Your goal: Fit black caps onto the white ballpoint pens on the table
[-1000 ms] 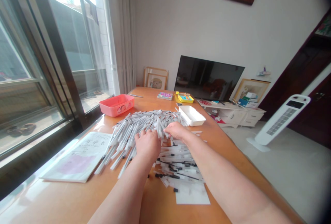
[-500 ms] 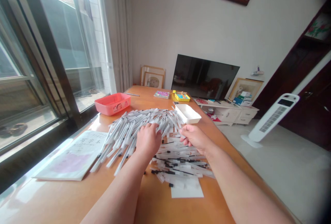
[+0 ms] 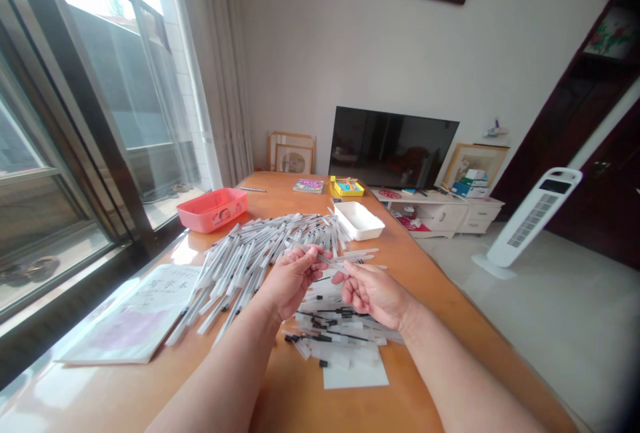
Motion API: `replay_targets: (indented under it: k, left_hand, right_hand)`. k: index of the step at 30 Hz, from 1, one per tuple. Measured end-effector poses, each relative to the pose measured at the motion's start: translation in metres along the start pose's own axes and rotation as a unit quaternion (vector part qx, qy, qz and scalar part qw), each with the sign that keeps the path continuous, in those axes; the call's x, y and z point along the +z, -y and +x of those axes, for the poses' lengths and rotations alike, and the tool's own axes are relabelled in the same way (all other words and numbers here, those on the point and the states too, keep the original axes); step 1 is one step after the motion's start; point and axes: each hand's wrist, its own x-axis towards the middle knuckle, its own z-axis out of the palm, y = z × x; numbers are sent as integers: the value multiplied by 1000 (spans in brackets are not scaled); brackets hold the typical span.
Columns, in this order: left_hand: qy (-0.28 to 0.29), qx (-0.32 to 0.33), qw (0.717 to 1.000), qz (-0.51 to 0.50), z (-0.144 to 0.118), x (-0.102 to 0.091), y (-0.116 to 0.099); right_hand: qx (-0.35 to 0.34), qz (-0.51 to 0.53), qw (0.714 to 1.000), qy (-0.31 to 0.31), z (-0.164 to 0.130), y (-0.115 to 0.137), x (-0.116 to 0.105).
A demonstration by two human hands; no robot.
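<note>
Between my two hands a slim translucent pen [image 3: 324, 260] is held slanting across. My left hand [image 3: 296, 278] pinches it nearer its upper-left end, and my right hand [image 3: 373, 292] has finger and thumb closed at its lower-right end. To the left and beyond spreads a large pile of similar clear pens [image 3: 250, 246] with dark tips. Below my hands lie pen parts [image 3: 340, 333], clear pieces and black caps or refills, partly on a white sheet [image 3: 356, 377]. My right hand hides some of these parts.
A red plastic basket [image 3: 213, 212] stands at the far left, and a white tray [image 3: 359, 221] sits behind the pile. A notebook [image 3: 125, 316] lies at left. Further back are a pink booklet [image 3: 308, 186] and a yellow box [image 3: 349, 188]. The table's right edge runs beside my right arm.
My left hand has come off the pile with a pen and turned inward. Both hands are now close together on that pen; the view has shifted slightly.
</note>
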Motion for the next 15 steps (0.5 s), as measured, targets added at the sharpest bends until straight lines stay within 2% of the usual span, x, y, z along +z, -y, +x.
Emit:
replay_targets:
  k: [5, 9, 12, 15]
  left_hand:
    - [-32, 20, 999, 23, 1, 3, 3]
    - [-70, 29, 997, 21, 2, 6, 4]
    - [-96, 27, 995, 11, 1, 10, 3]
    - [-120, 28, 992, 10, 0, 13, 2]
  right_hand:
    - [-43, -54, 998, 4, -3, 1, 1]
    - [-88, -180, 979, -28, -6, 4, 5]
    - [-139, -290, 945, -54, -9, 7, 8]
    - [-214, -399, 887, -90, -11, 8, 12]
